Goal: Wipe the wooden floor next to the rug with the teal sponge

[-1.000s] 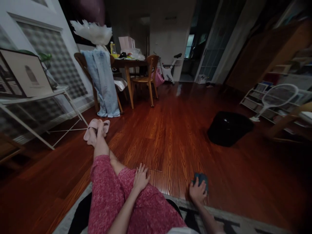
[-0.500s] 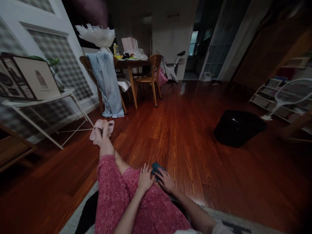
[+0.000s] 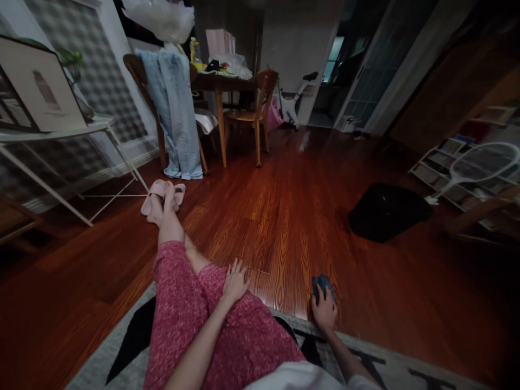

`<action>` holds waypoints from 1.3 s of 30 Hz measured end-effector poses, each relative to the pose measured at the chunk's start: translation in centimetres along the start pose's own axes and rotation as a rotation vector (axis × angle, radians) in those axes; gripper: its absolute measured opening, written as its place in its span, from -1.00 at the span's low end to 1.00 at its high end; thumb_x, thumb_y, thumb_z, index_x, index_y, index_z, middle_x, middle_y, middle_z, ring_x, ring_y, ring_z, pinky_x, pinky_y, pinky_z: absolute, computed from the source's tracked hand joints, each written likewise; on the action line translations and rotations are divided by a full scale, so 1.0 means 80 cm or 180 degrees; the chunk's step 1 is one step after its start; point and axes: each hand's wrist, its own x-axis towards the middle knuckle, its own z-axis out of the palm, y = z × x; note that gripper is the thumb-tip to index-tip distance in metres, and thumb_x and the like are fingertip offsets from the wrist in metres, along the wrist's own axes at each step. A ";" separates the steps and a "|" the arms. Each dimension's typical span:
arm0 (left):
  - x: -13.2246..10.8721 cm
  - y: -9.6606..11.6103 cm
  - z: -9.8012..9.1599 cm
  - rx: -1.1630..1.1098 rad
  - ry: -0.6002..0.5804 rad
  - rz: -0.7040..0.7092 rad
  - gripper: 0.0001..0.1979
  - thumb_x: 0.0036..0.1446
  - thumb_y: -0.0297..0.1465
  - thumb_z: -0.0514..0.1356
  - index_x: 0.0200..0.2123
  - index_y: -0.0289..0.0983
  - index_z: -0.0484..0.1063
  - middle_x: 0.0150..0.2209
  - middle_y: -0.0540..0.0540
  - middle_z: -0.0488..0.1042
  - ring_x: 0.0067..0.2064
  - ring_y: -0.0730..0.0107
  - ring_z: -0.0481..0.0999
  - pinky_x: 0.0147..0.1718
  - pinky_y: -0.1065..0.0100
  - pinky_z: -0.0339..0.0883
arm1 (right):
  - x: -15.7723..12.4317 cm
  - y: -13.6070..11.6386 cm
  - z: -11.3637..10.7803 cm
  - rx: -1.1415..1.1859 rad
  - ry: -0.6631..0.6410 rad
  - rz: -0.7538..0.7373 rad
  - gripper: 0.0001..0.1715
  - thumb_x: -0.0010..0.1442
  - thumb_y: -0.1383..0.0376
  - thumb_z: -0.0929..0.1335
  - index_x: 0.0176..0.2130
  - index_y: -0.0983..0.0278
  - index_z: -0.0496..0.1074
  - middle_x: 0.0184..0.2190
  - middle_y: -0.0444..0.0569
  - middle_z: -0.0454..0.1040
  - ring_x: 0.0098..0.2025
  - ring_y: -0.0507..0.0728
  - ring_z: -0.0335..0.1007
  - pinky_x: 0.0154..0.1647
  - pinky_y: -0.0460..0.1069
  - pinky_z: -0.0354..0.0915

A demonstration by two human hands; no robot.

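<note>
I sit on a grey patterned rug (image 3: 390, 368) with my legs in pink trousers (image 3: 182, 319) stretched out over the red wooden floor (image 3: 284, 216). My left hand (image 3: 234, 283) lies flat on my thigh, fingers spread, holding nothing. My right hand (image 3: 324, 309) presses a small dark teal cloth (image 3: 322, 284) against the floor at the rug's edge, fingers curled over it.
A black cushion-like object (image 3: 388, 211) lies on the floor to the right. Pink slippers (image 3: 160, 195) sit by my feet. A white folding table (image 3: 73, 135) stands left; a dining table with chairs (image 3: 227, 108) and hanging jeans (image 3: 174, 108) stands behind. A white racket (image 3: 479, 165) leans at right.
My right hand has carried the teal cloth from beside my knee back out to the right along the floor. The left hand stays on my thigh.
</note>
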 end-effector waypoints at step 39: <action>-0.002 0.002 -0.004 0.0020 -0.0052 -0.0013 -0.46 0.30 -0.22 -0.01 0.29 -0.24 0.29 0.44 -0.16 0.06 0.48 0.17 -0.16 0.41 0.02 -0.18 | 0.011 -0.049 0.016 -0.0218 -0.0330 0.0396 -0.27 0.37 0.11 -0.01 0.45 0.19 -0.04 0.46 0.19 -0.07 0.47 0.28 -0.18 0.35 0.35 -0.10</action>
